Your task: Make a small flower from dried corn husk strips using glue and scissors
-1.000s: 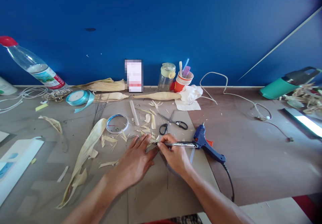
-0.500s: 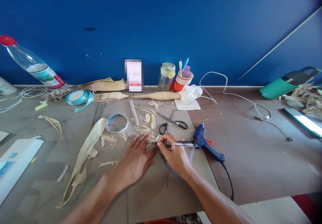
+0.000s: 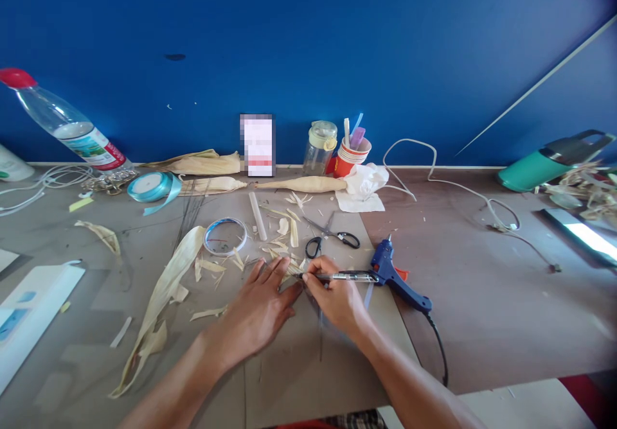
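My right hand (image 3: 335, 297) grips a black and clear pen (image 3: 354, 276), its tip close to the fingertips of my left hand (image 3: 263, 304). That left hand lies flat on the tabletop with fingers stretched out. Between the two hands a pale piece of corn husk (image 3: 291, 275) peeks out, mostly hidden by the fingers. Dry husk scraps (image 3: 277, 249) are scattered just beyond. Black-handled scissors (image 3: 332, 233) lie spread above my right hand. A blue glue gun (image 3: 398, 275) rests to the right, near the pen's back end.
A roll of tape (image 3: 225, 236), a long curled husk (image 3: 161, 307) and teal ribbon (image 3: 149, 187) lie on the left. Along the blue wall stand a tilted bottle (image 3: 91, 143), a phone (image 3: 258, 146), a jar (image 3: 318, 149) and paper cups (image 3: 351, 158). A white cable (image 3: 463, 188) runs rightward.
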Motion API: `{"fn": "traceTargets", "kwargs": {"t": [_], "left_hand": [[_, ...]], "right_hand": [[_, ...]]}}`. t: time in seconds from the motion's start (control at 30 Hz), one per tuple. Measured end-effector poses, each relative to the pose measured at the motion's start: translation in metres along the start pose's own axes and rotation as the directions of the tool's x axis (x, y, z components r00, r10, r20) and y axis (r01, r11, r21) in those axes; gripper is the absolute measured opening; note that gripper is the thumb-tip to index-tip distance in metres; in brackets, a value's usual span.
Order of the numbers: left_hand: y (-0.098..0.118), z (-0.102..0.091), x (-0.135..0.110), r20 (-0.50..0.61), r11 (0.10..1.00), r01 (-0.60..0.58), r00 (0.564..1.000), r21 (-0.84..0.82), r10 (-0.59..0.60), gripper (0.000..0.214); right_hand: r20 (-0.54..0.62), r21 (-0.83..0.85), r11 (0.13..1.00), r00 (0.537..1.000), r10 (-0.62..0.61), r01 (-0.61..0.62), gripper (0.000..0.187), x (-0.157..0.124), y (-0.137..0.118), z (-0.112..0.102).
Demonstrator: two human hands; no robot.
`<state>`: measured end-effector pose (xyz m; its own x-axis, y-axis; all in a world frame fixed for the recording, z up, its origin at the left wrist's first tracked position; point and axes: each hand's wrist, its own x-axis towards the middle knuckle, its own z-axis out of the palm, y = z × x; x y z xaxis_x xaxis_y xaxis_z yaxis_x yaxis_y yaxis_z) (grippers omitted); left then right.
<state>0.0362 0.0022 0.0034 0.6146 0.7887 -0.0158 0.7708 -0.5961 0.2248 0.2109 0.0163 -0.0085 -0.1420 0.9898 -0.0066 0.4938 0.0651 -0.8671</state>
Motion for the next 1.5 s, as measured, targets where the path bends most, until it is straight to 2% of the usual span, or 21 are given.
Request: {"fn": "traceTargets", "kwargs": {"t": [0.53,1.13,1.5], "left_hand": [[-0.001,-0.002,0.001,0.048,1.0,-0.006,0.999,0.0,0.006,0.043],[-0.004,0.003,0.0,0.037,1.0,-0.012,0.999,-0.008,0.013,0.041],[-0.004,0.004,0.001,0.042,1.0,-0.008,0.999,0.009,0.008,0.038]], "right_hand": [[0.013,0.015,1.0,1.0,-0.019,0.019,0.01,0.0,-0.004,-0.008],[0.041,0.037,0.999,0.999,0.03,-0.032,0.007,0.002,-0.001,-0.016],[0.068,-0.013,0.999,0.997,0.034,-0.033,0.006,0.002,0.001,-0.024]]}}
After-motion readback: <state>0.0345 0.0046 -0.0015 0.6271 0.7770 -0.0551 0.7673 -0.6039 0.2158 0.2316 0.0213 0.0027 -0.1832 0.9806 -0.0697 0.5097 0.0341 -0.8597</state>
